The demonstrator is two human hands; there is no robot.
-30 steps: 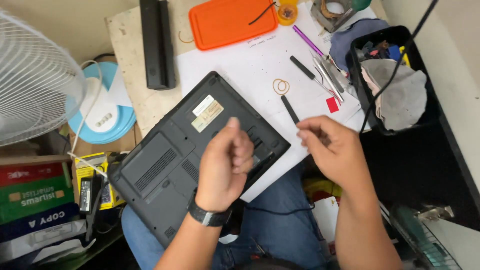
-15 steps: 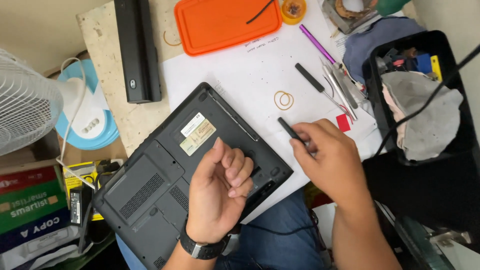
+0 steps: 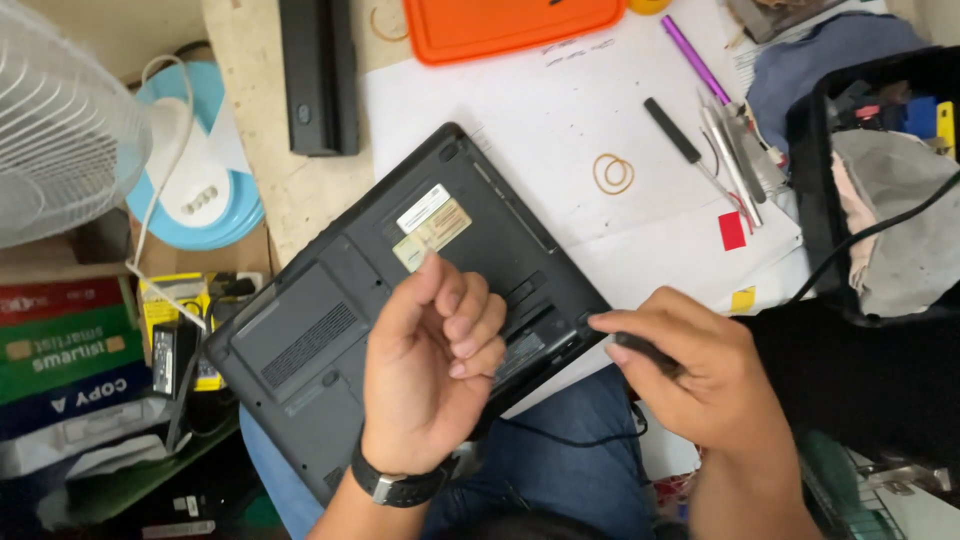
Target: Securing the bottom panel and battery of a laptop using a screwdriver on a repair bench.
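Left hand [image 3: 435,375] curled above laptop [image 3: 330,330]

1. The right hand [image 3: 705,375] has dropped from beside the rubber bands [image 3: 613,173] to the laptop's [image 3: 400,300] right corner, its dark tool [image 3: 645,350] now touching that edge.
2. The left hand [image 3: 430,375] has sunk slightly, fingers curled looser above the laptop's middle.

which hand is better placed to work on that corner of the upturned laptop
The right hand, probably. Its fingers pinch a black tool with the tip right at the laptop corner. The left hand is loosely curled above the laptop's underside and appears to hold nothing.
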